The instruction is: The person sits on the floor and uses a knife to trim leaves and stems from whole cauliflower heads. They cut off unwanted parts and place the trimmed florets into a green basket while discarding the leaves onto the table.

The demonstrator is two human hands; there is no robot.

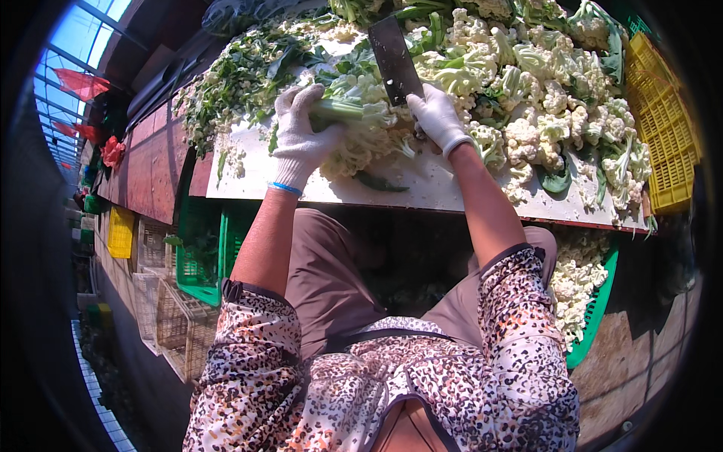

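Observation:
My left hand point(305, 133), in a white knitted glove, grips a cauliflower head point(361, 107) by its pale green stalk. The florets face right, over the white board point(339, 189). Gloved as well, my right hand point(440, 116) is closed around the handle of a cleaver point(394, 59), most of the handle hidden by the fingers. Its broad dark blade points up and away, just right of the cauliflower, with white bits stuck on it. Cut cauliflower florets point(525, 135) are heaped to the right. Chopped leaves and crumbs point(226, 90) lie to the left.
A yellow plastic crate point(666, 124) stands at the board's right end. Below the right edge is a green crate point(593, 316) with florets. Under the left side are another green crate point(197, 282) and pale crates point(175, 322). A loose leaf point(379, 182) lies near the front edge.

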